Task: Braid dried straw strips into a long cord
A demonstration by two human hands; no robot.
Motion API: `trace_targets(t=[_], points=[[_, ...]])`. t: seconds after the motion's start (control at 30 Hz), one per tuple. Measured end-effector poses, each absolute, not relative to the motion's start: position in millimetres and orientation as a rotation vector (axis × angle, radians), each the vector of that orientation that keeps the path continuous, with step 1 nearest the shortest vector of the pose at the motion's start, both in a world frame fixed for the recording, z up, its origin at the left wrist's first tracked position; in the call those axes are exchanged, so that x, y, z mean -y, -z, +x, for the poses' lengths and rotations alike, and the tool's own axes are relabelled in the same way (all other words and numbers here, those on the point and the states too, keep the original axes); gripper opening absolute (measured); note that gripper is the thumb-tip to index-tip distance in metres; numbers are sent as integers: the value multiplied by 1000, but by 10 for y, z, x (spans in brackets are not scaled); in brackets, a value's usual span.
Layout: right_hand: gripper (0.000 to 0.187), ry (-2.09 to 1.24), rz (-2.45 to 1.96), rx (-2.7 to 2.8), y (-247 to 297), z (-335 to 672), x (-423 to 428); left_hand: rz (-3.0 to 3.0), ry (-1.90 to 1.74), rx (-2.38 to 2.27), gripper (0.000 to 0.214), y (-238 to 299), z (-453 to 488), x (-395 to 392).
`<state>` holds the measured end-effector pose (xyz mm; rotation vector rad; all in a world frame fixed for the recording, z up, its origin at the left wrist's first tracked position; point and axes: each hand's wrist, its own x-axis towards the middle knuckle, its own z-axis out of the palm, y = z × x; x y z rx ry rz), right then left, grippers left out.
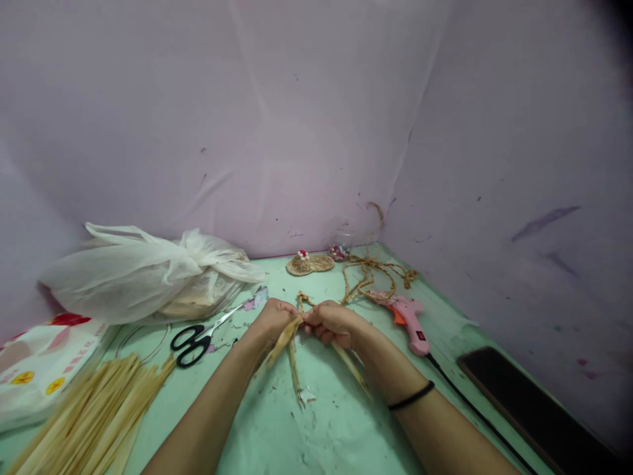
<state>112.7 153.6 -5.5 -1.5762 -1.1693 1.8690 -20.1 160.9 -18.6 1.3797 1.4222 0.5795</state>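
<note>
My left hand (273,318) and my right hand (330,322) meet at the middle of the green table (321,429), both closed on pale straw strips (293,359). The strips fan out toward me from between the fingers, and a short braided piece (302,300) sticks out beyond the hands. A black band sits on my right wrist.
Black-handled scissors (198,340) lie left of my hands. A pile of straw strips (93,415) is at front left, plastic bags (148,274) behind it. A pink glue gun (409,320) and braided cord (370,274) lie right; a small woven piece (310,264) sits by the wall. A dark phone (519,402) lies at right.
</note>
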Motion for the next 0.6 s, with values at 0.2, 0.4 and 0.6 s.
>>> trace_targets(t=[0.2, 0.4, 0.6], points=[[20, -1729, -1631, 1261, 185, 1215, -1608, 1394, -464, -1228, 9, 213, -295, -1616], [10, -1572, -1496, 1422, 274, 1219, -1636, 1315, -500, -1330, 7, 210, -293, -1630], [3, -1646, -1522, 1352, 209, 1170, -1596, 1358, -560, -1447, 1, 205, -240, -1634]])
